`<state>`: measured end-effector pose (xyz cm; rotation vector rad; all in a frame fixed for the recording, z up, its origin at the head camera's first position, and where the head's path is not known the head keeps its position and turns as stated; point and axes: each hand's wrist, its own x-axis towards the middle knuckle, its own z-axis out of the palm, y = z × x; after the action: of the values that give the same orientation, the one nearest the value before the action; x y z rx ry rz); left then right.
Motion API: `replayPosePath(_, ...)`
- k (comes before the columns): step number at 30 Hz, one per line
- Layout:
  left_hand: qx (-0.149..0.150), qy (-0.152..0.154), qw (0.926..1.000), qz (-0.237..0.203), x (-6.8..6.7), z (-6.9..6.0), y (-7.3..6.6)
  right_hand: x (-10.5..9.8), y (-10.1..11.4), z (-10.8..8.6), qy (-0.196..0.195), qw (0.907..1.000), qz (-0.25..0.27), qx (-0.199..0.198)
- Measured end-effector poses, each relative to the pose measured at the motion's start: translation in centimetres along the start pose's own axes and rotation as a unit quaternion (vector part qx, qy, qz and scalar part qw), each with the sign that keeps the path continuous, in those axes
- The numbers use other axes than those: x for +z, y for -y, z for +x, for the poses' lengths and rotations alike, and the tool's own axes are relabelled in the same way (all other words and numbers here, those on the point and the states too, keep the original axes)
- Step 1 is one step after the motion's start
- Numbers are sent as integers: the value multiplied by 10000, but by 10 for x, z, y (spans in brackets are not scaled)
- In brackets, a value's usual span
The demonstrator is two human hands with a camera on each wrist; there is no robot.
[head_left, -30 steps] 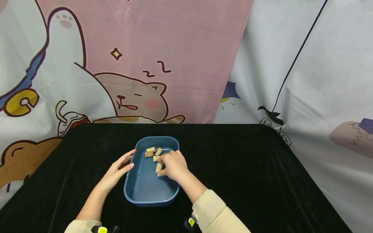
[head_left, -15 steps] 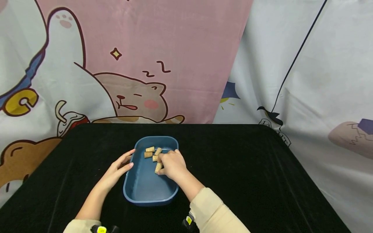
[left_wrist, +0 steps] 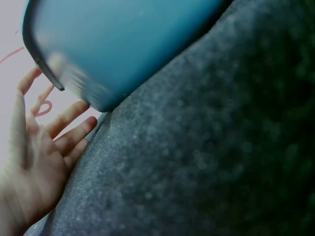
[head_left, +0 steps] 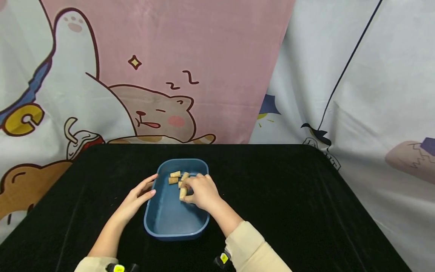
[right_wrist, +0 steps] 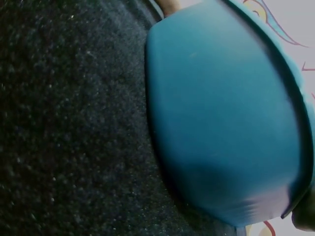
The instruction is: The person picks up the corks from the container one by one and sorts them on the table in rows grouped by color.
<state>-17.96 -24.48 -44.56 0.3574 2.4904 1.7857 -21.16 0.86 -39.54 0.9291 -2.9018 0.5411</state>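
A blue rectangular tub [head_left: 176, 237] stands on the black cloth, with several small tan corks in its far half. Inside it, my right hand [head_left: 202, 192] pinches one cork [head_left: 182, 193] between thumb and index finger. Close beyond lie a darker cork [head_left: 173, 181], a pale one [head_left: 175, 174], one at a slant [head_left: 185, 176] and another partly covered by my fingers. My left hand [head_left: 137, 196] rests against the tub's left rim, fingers stretched out; the left wrist view shows these fingers [left_wrist: 69, 118] extended beside the tub's outer wall [left_wrist: 118, 44]. The right wrist view hides the pinched cork behind the tub.
Black cloth [head_left: 289, 204] covers the table on both sides of the tub. Behind its far edge hangs a printed curtain [head_left: 231, 75] with cartoon animals.
The pinched cork has shifted slightly left and stands straighter along the tub's length. My right index finger has moved a little left and up. My left hand and the tub stay put.
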Motion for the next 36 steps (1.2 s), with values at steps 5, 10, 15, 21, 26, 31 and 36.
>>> replayPosePath(5, -5, -9, 10000, -7, 1, 0, 0, -1, -3, -3, -168, 9989, 441, -55)
replayPosePath(10, 14, -12, 10000, -9, 1, 0, 0, -6, -6, -9, -401, 9956, 836, -92)
replayPosePath(15, 31, -21, 10000, -27, 1, 0, 0, -17, -9, -15, -673, 9909, 1162, -14)
replayPosePath(21, 36, 14, 10000, -57, 0, 0, 0, -32, -24, -25, -1120, 9821, 1515, -54)
replayPosePath(26, 30, 19, 10000, -81, 0, 1, 0, -40, -39, -33, -1523, 9750, 1611, -141)
replayPosePath(31, 21, 20, 10000, -76, 1, 0, 1, -43, -53, -41, -1820, 9664, 1813, -130)
replayPosePath(36, 25, 22, 10000, -80, 1, 0, 1, -43, -71, -46, -1971, 9610, 1940, -62)
